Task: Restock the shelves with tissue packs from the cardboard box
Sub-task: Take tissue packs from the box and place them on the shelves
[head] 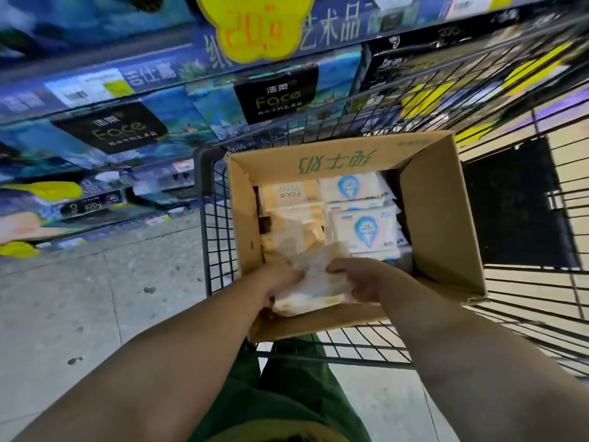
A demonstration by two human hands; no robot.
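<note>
— Green trousers (pixel 287 393) nearest, then both forearms reaching into the cardboard box (pixel 443 218); what has each grip got?

— Left hand (pixel 280 282) and right hand (pixel 360 279) both curl round one cream tissue pack (pixel 315 282), held at the box's near edge; the box sits in a wire cart (pixel 526 314).

— Much left?

— Plenty, I'd judge; more cream packs (pixel 288 199) and white-and-blue packs (pixel 363 228) lie in the box; the shelves (pixel 134 129) stand far left, already carrying blue packs, so this one still has to go up.

A dark wire shopping cart (pixel 210 218) stands on pale speckled floor (pixel 95 298) — a yellow price sign (pixel 255 27), apparently "20.9", hangs above.
</note>
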